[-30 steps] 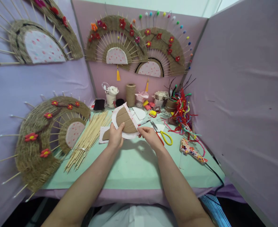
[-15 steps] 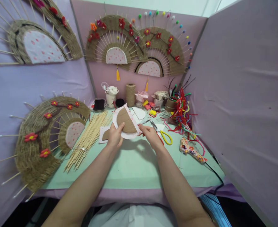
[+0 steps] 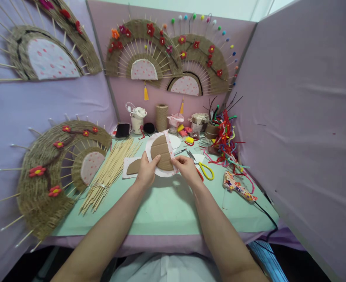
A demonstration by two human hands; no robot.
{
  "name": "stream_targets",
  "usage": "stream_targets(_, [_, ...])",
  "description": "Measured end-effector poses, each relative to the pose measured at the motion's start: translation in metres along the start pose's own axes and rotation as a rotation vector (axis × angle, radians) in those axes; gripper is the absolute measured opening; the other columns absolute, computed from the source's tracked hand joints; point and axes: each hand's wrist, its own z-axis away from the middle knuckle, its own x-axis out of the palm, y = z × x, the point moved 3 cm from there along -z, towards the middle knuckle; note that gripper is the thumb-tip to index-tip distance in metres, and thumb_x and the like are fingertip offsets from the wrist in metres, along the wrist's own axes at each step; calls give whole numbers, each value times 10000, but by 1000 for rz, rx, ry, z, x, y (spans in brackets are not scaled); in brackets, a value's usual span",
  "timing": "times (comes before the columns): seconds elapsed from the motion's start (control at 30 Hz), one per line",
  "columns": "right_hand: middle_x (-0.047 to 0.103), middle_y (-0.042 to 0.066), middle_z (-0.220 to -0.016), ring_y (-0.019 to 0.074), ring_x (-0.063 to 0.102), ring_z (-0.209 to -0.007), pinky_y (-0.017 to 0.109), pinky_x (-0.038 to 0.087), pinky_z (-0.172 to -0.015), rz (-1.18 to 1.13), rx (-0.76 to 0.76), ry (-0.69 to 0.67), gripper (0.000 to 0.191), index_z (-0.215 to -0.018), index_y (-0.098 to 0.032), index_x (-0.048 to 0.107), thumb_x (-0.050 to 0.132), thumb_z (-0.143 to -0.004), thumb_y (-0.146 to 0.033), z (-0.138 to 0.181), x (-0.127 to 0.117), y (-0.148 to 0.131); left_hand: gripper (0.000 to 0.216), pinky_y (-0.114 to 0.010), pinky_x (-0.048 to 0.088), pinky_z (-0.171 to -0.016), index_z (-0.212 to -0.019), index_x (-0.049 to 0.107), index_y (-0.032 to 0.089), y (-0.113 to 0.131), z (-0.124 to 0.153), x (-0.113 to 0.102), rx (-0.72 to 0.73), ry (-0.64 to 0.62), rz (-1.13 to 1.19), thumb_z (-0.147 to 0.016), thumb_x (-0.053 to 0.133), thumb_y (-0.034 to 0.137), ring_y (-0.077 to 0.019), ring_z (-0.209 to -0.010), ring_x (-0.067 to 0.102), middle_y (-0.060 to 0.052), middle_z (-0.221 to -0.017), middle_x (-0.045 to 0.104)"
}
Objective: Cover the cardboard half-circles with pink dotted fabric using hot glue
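Brown cardboard [image 3: 162, 147] backed with cloth [image 3: 149, 145] is held over the counter [image 3: 161, 213], its long straight edge running front to back; that edge is pinched near its close end by the right hand [image 3: 187, 166], the curved side clamped by the left hand's [image 3: 146, 170] closed fingers.

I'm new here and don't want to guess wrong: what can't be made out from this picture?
All in the head view:
Far face of the held cardboard piece: turned away from the camera.
Part of the other cardboard piece: behind the left hand.
Part of the red scissor handle: behind the right hand.
Upper-left fan: cut off by the picture's edges.
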Motion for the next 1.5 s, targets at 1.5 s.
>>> stream_targets(1.5, [623,-8,-656,130,506,-599,243,400,-563,-125,-51,256,339,-718,-174,671,663,-677,-511,-4,-22,-5,510,-345,442,-840,-1115,563,180,-1,12,7,-156,-347,-293,-639,721,272,-249,-987,587,-75,-1061,653])
